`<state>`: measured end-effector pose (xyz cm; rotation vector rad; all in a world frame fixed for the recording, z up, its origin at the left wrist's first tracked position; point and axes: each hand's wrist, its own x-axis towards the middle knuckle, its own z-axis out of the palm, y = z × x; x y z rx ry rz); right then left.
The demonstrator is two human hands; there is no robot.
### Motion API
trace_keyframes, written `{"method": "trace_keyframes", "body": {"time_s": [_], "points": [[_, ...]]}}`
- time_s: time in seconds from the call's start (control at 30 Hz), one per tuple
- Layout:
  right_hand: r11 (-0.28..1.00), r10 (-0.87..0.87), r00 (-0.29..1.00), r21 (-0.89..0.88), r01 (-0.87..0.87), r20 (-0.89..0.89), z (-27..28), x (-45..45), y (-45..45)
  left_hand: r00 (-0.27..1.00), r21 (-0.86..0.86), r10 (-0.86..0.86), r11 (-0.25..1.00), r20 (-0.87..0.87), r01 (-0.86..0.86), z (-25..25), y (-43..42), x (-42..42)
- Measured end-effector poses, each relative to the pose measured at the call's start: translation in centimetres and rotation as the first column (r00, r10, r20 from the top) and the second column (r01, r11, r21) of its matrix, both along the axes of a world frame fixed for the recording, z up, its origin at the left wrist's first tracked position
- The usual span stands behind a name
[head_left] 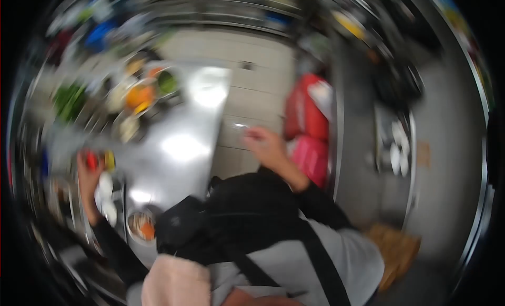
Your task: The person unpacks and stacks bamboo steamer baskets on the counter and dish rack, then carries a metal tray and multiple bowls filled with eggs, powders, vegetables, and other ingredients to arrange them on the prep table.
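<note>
At the far left, my left hand point(88, 177) is closed around a small red object point(92, 159), too blurred to name. Right beside it stands a yellow item point(109, 160), with white rounded pieces point(106, 187) just below. My right hand point(268, 147) is raised over the floor, off the table's right edge, its fingers bent together. A small bright glint shows by those fingertips; whether it is something held cannot be made out. A bowl point(138, 237) of pale food with an orange piece sits on the steel table point(181, 122) near my body.
Bowls of orange food point(140, 97) and green food point(167, 82) stand on the table beside leafy greens point(70, 102). Red bags point(307, 114) and a pink bag point(309, 158) are right of the tiled floor point(258, 90). A steel counter point(357, 148) holds a tray with white items point(401, 148).
</note>
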<state>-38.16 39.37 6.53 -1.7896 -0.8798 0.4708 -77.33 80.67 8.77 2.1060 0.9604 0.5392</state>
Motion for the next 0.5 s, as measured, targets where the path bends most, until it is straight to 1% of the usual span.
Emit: {"method": "trace_keyframes", "body": {"time_s": [0.03,0.07,0.1,0.13,0.17,0.2,0.27,0.3,0.33,0.37,0.4,0.43,0.47,0.5], "points": [[0.993,0.097,0.993,0.07,-0.092,-0.07,0.1,0.5,0.6,0.997,-0.119,-0.047,0.991,0.059,0.054,0.3,-3.8,4.6],[0.98,0.198,0.973,0.041,-0.194,-0.12,0.8,0.8,0.7,0.986,-0.127,-0.145,0.98,0.082,0.155,0.0,-8.3,9.7],[0.942,0.321,0.942,0.064,-0.328,0.097,0.0,1.5,0.9,0.959,-0.24,-0.273,0.928,0.079,0.284,-0.1,-12.4,15.3],[0.908,0.38,0.893,0.089,-0.41,0.242,-0.3,2.0,0.8,0.928,-0.345,-0.364,0.863,0.078,0.368,-0.1,-16.5,19.4],[0.87,0.403,0.855,0.152,-0.468,0.327,0.3,3.6,1.1,0.877,-0.319,-0.478,0.825,0.043,0.466,-0.5,-19.6,24.2],[0.887,0.316,0.831,0.169,-0.431,0.458,-0.4,4.6,1.1,0.815,-0.292,-0.579,0.779,0.004,0.555,-0.8,-22.1,28.5],[0.882,0.444,0.882,0.096,-0.461,0.155,0.2,9.4,-1.2,0.786,-0.491,-0.591,0.638,0.182,0.593,0.3,-26.6,34.9],[0.928,0.315,0.935,0.153,-0.34,0.165,-0.5,12.3,-2.9,0.771,-0.568,-0.572,0.549,0.279,0.613,0.6,-27.9,38.2],[0.954,0.182,0.97,0.212,-0.214,0.161,-1.5,15.0,-5.2,0.776,-0.695,-0.473,0.384,0.418,0.608,0.7,-28.4,40.1],[0.959,0.094,0.993,0.273,-0.071,-0.073,-1.8,17.9,-8.0,0.793,-0.668,-0.456,0.444,0.405,0.597,0.5,-28.5,41.5],[0.868,-0.136,0.985,0.493,0.067,0.105,-6.1,21.7,-9.9,0.811,-0.638,-0.436,0.506,0.39,0.58,0.1,-28.6,42.7],[0.903,-0.241,0.967,0.385,0.191,0.084,-6.0,26.2,-14.1,0.845,-0.552,-0.45,0.642,0.29,0.532,-1.0,-28.7,43.3],[0.915,-0.332,0.941,0.264,0.304,0.07,-5.7,30.8,-18.3,0.899,-0.597,-0.374,0.676,0.228,0.432,-2.6,-28.3,43.3],[0.79,-0.564,0.826,0.297,0.537,0.007,-5.6,34.1,-21.5,0.941,-0.635,-0.295,0.698,0.165,0.331,-4.7,-27.9,42.7]]}}
